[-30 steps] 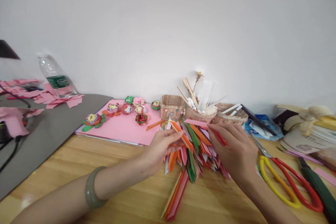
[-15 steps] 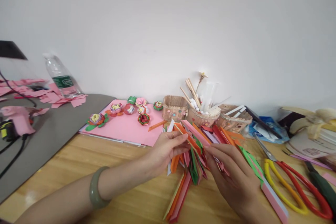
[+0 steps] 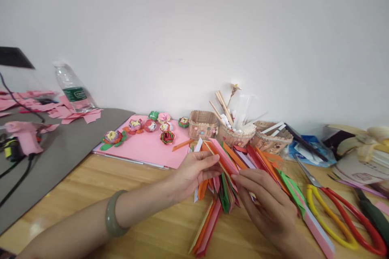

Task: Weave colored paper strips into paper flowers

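My left hand (image 3: 193, 172) pinches a small stack of folded orange paper strips (image 3: 212, 148) between thumb and fingers. The fingers of my right hand (image 3: 267, 200) close on the lower end of a folded pink paper strip (image 3: 223, 153), which lies along the orange ones. Below and behind both hands spreads a heap of folded strips in green (image 3: 224, 198), red, orange, purple and white. A few strips (image 3: 208, 228) stick out of the heap toward me. My right palm hides part of the pile.
Several paper flowers (image 3: 167, 137) sit on a pink sheet (image 3: 142, 147). Woven baskets (image 3: 203, 125) with sticks stand along the wall. Scissors (image 3: 332, 210) lie at the right. A pink glue gun (image 3: 27, 135) and a plastic bottle (image 3: 74, 93) are on the grey mat (image 3: 79, 151).
My right hand has shifted slightly left, bringing the pink strip closer against the orange strips. My left hand has hardly moved, and the view has turned a little.
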{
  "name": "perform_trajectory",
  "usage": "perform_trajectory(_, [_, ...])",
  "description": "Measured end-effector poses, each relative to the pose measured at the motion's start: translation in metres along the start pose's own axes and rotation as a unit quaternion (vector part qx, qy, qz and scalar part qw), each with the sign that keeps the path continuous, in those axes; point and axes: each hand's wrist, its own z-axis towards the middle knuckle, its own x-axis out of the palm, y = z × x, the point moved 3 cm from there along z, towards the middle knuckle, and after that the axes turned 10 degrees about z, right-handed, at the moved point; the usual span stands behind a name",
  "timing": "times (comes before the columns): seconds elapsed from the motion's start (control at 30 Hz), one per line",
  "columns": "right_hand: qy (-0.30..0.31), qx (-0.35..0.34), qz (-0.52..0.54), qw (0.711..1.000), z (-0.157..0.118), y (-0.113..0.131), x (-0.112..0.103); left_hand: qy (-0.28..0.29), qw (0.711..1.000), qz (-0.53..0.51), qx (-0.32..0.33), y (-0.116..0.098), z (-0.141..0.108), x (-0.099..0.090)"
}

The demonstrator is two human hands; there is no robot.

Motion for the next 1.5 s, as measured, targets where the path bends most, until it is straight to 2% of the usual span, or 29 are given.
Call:
perform_trajectory(0.1, [-0.019, -0.002, -0.009, 1.0, 0.001, 0.001, -0.002, 0.0, 1.0, -0.002, -0.001, 0.001, 0.0, -0.001])
perform_trajectory(0.27, [0.008, 0.019, -0.002, 1.0, -0.003, -0.002, 0.002, -0.008, 1.0, -0.013, 0.017, 0.001, 0.0, -0.001])
perform_trajectory(0.4, [-0.022, 0.037, -0.024, 0.999, -0.003, -0.003, 0.001, -0.036, 0.999, -0.008, 0.029, 0.0, 0.0, -0.002])
perform_trajectory(0.47, [-0.017, 0.031, -0.021, 0.999, -0.003, -0.002, 0.001, -0.036, 0.999, -0.009, 0.028, -0.001, -0.001, -0.001])
perform_trajectory(0.7, [0.031, 0.025, 0.007, 0.999, -0.002, -0.001, 0.007, -0.035, 0.999, -0.011, 0.027, -0.001, -0.002, 0.001])
perform_trajectory(1.0, [0.118, 0.105, 0.041, 0.987, -0.001, -0.008, 0.013, -0.039, 0.999, 0.006, 0.029, -0.004, -0.003, 0.002])
perform_trajectory(1.27, [0.177, 0.084, 0.032, 0.98, 0.004, -0.001, 0.011, -0.039, 0.999, 0.027, 0.018, -0.002, -0.001, -0.001])
perform_trajectory(1.37, [0.134, 0.124, 0.013, 0.983, 0.008, -0.011, -0.004, -0.029, 0.999, 0.033, 0.013, -0.002, 0.0, -0.004])
perform_trajectory(1.43, [0.069, 0.182, -0.064, 0.979, 0.009, -0.027, -0.017, -0.028, 0.999, 0.036, 0.015, -0.003, 0.001, -0.006])
perform_trajectory(1.5, [0.036, 0.223, -0.126, 0.966, 0.007, -0.044, -0.027, -0.034, 0.999, 0.033, 0.012, -0.003, 0.002, -0.007])
